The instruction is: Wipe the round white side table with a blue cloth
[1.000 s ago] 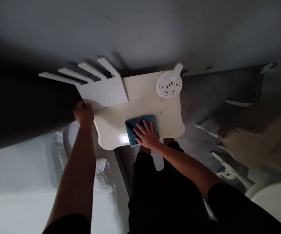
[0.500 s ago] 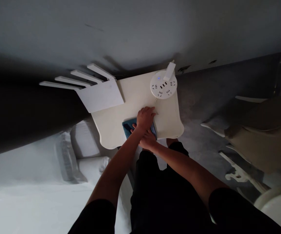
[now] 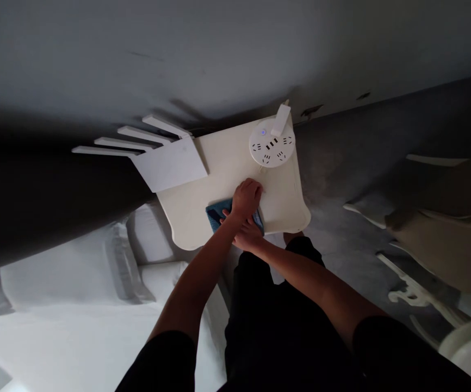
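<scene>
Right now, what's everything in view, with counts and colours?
Wall: one, grey, top
Floor: one, grey, right
Table: one, cream, centre
Router: one, white, table's left
Power strip: one, white, table's right
Adapter: one, white, on power strip
Cloth: one, blue, table's near edge
Bedding: count unclear, white, lower left
Furniture: count unclear, beige and white, right
Sleeves: two, black, bottom
Trousers: one, black, bottom
Right hand: one, on cloth
Left hand: one, over right hand

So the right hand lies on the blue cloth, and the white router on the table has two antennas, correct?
Not quite: the white router has four antennas, as the head view shows. The right hand does lie on the blue cloth.
</scene>
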The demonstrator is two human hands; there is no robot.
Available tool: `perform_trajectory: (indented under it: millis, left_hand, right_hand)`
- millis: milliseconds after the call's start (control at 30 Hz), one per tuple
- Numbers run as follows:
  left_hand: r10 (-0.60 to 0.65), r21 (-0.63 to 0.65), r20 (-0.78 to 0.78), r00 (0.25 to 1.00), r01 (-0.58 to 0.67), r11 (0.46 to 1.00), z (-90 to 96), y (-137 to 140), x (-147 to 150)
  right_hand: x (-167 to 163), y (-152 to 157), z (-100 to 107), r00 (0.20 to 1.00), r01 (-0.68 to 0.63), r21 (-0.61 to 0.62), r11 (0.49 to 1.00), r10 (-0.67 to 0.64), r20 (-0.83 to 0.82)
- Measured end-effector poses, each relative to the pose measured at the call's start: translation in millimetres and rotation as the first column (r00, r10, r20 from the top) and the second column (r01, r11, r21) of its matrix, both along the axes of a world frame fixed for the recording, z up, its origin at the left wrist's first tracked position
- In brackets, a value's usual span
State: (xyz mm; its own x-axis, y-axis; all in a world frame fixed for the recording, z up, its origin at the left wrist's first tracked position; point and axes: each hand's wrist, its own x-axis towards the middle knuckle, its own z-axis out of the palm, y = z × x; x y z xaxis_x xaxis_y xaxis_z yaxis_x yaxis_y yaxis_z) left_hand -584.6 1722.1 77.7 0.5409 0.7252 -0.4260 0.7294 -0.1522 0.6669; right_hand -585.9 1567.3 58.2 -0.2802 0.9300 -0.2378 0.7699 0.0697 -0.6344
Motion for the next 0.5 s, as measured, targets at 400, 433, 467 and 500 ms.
perform_trajectory:
  millis: [400,433,467,500]
  left_hand:
    - [0.775,-0.366,0.274,0.569,-0.684,0.631,19.2,80.0,-8.1]
    - [0.805,-0.376,0.288,0.518,-0.712,0.593,16.2,96.4,-6.4]
    - [0.830,-0.390,0.297,0.473,-0.733,0.557,12.2,112.4,-4.6]
    - [0.848,-0.411,0.300,0.436,-0.744,0.528,7.5,127.2,-3.0]
  right_hand:
    - [-5.5,-1.2,-2.5,0.999,0.038,0.039,0.999,-0.037,-0.035]
    - [-5.4,-0.9,-1.3,0.999,0.036,0.039,0.999,-0.034,-0.032]
    - [-5.2,-0.5,-0.1,0.999,0.034,0.037,0.999,-0.033,-0.028]
    - [-5.0,-0.3,0.9,0.999,0.031,0.034,0.999,-0.030,-0.024]
